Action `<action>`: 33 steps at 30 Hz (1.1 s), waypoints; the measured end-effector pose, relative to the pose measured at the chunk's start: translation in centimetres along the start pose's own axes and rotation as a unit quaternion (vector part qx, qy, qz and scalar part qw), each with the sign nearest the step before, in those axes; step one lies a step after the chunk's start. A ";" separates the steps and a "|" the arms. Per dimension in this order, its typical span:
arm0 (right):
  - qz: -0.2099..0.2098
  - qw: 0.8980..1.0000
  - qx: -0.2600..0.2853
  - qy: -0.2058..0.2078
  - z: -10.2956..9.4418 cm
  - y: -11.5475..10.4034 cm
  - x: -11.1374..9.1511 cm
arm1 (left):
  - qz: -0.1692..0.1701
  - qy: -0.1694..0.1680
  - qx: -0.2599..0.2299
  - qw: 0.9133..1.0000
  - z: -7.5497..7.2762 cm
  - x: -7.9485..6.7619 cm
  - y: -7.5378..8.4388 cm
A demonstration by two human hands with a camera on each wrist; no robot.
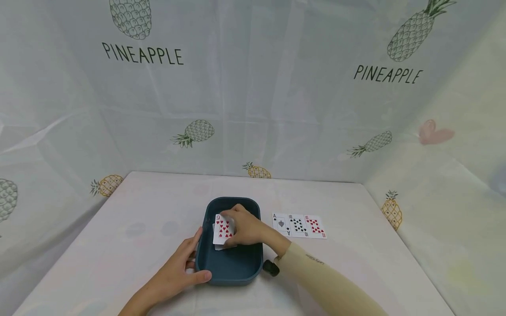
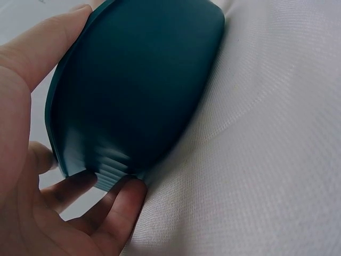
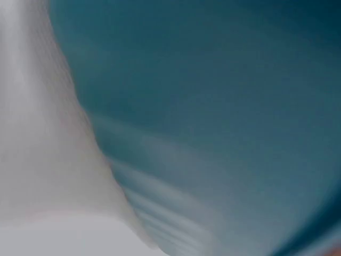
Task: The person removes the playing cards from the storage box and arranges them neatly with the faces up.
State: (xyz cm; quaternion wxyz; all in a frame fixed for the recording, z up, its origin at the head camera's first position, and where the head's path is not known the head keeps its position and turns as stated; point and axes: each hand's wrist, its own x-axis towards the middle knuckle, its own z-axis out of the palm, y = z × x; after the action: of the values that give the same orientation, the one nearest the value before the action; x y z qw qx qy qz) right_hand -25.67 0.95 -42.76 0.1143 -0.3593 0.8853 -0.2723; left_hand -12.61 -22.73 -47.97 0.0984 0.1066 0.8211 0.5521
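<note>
My right hand [image 1: 247, 226] reaches over the right rim of a dark blue-green tray [image 1: 229, 267] and pinches a playing card, the nine of hearts [image 1: 223, 229], by its far and near edges. Under that card, the edge of at least one more card shows inside the tray. My left hand [image 1: 175, 267] holds the tray's left side, its thumb over the near left rim and its other fingers against the outer wall. In the left wrist view, bent fingertips [image 2: 128, 200] touch the ridged part of the tray wall. The right wrist view shows mostly the blurred tray wall [image 3: 186, 106].
To the tray's right, three face-up cards lie in a row: an ace of spades [image 1: 281, 224], a black ten [image 1: 298, 225] and a red ten [image 1: 315, 226]. A small black object [image 1: 271, 268] is at the right wrist. A pineapple-print sheet [image 1: 276, 101] hangs behind the table.
</note>
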 end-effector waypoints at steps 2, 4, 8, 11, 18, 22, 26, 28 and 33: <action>-0.002 1.000 0.000 0.003 -0.4 0.1 -0.2 | -0.001 0.002 0.008 1.000 0.0 0.0 0.0; -0.006 1.000 0.004 0.005 -0.9 0.3 -0.5 | -0.003 0.005 0.014 1.000 0.0 0.0 0.0; -0.018 1.000 0.019 0.006 -1.8 0.7 -1.1 | -0.004 0.006 0.014 1.000 0.0 0.1 -0.1; -0.024 1.000 0.019 0.005 -2.6 0.9 -1.7 | -0.005 0.005 0.008 1.000 0.1 0.1 -0.1; -0.012 1.000 0.009 0.001 -5.0 1.7 -3.6 | -0.013 0.013 0.006 1.000 0.1 0.2 -0.1; -0.004 1.000 0.020 0.013 -6.2 2.8 -5.2 | -0.018 0.012 0.004 1.000 0.1 0.2 -0.1; 0.000 0.999 0.026 0.023 -7.3 4.6 -7.2 | -0.024 0.013 0.010 1.000 0.1 0.3 0.0; 0.004 0.999 0.023 0.027 -7.8 5.8 -8.2 | -0.026 0.015 0.015 0.999 0.1 0.3 0.0; 0.014 0.999 0.018 0.030 -9.0 8.9 -11.0 | -0.029 0.017 0.018 0.999 0.1 0.4 -0.1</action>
State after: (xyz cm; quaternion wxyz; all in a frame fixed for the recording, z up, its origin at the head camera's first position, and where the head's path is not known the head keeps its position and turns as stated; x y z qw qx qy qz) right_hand -26.51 17.57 -40.28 0.0978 -0.3365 0.8883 -0.2969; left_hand -12.97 -22.58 -48.10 0.0988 0.0751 0.8349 0.5362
